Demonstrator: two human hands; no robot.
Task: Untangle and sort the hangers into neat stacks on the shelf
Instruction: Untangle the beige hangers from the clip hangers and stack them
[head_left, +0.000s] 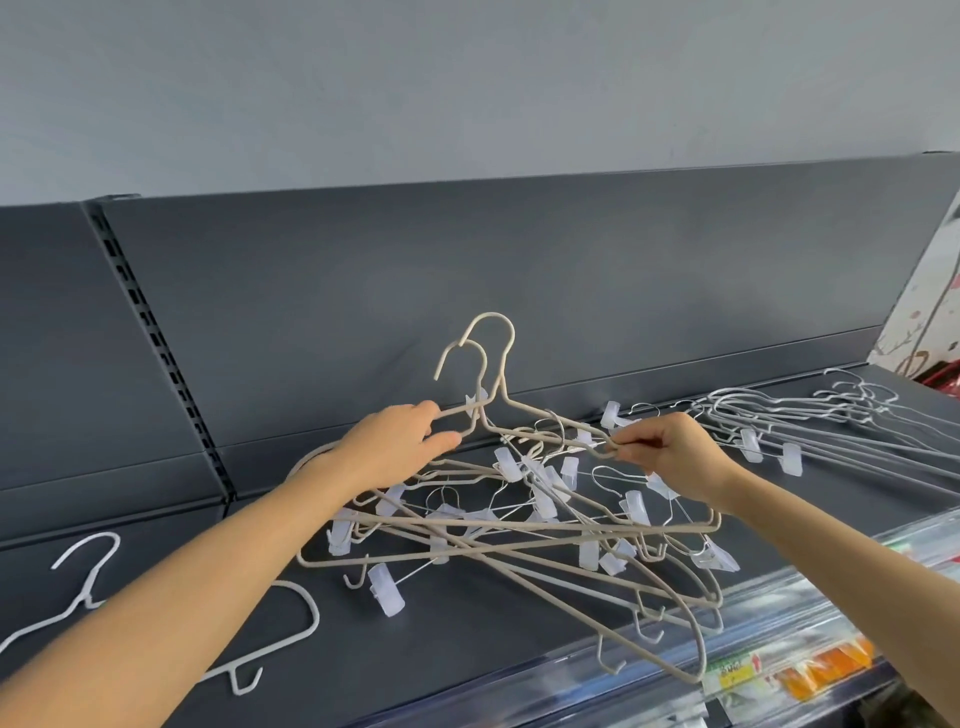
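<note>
Two beige hangers (494, 382) are raised above a tangled pile of beige hangers and clip hangers (524, 525) on the dark grey shelf (467, 649). My left hand (400, 441) grips their left shoulder wires. My right hand (670, 449) pinches their right shoulder end between fingers and thumb. Both hooks point up against the shelf's back panel. A white hanger (93, 597) lies flat at the lower left, partly under my left forearm. A row of white clip hangers (810, 421) lies stacked at the right.
The shelf's back panel (467, 291) rises close behind the hangers, with a slotted upright (156, 338) at the left. A clear price rail (753, 649) with coloured labels runs along the front edge. A patterned box (930, 312) stands at the far right.
</note>
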